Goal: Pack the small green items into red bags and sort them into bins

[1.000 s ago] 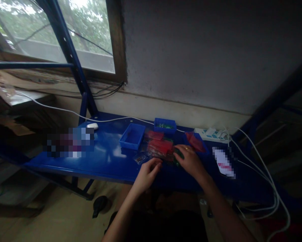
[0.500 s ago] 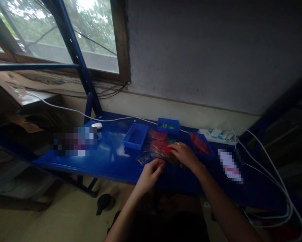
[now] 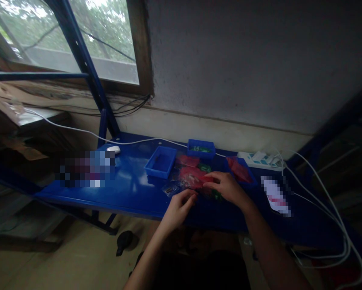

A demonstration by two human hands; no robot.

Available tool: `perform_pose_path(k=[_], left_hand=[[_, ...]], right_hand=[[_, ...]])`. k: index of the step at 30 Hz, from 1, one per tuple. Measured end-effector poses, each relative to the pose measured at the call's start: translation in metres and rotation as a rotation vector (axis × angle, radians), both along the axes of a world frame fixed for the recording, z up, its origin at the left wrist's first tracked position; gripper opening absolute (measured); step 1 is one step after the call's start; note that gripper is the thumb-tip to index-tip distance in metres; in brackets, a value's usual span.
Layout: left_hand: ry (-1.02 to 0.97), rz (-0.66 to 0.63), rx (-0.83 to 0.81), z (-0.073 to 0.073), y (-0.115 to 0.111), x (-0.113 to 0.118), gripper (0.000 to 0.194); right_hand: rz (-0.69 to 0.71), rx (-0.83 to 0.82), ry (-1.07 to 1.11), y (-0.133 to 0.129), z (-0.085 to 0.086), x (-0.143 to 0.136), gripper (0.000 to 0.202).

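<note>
Several small red plastic bags lie in a pile on the blue table, with green packets among them. My right hand is at the pile's right side, its thumb and fingers closed on the edge of a red bag. My left hand rests just in front of the pile with curled fingers; anything inside them is hidden. Beyond its fingertips lies a clear packet with small dark parts. An open blue tray stands left of the pile.
Behind the pile is a blue tray with green packets. To the right, another blue tray holds red bags. A white power strip with cables sits at the back right. A white mouse-like object lies at the left.
My right hand has shifted slightly, its fingers now more bent over the red bag, and more green shows beside it. My left hand stays nearly still. The view has turned slightly.
</note>
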State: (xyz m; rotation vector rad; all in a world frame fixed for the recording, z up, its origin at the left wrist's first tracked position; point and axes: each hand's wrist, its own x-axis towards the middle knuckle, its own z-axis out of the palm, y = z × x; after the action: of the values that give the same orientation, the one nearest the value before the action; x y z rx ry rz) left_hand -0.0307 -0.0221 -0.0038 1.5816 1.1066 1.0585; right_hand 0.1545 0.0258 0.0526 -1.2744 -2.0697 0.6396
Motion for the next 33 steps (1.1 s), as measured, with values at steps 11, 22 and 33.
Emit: perform_pose_path(k=[11, 22, 33], left_hand=[[0.028, -0.017, -0.001, 0.005, -0.001, 0.001, 0.034], [0.041, -0.144, 0.033, 0.006, -0.003, 0.001, 0.033], [-0.101, -0.234, -0.069, -0.004, -0.002, -0.003, 0.017]], right_hand=[[-0.278, -0.037, 0.632, -0.042, -0.013, -0.002, 0.021], [-0.153, -0.305, 1.124, -0.085, -0.006, -0.019, 0.019], [-0.339, -0.06, 0.824, -0.073, -0.006, -0.014, 0.02]])
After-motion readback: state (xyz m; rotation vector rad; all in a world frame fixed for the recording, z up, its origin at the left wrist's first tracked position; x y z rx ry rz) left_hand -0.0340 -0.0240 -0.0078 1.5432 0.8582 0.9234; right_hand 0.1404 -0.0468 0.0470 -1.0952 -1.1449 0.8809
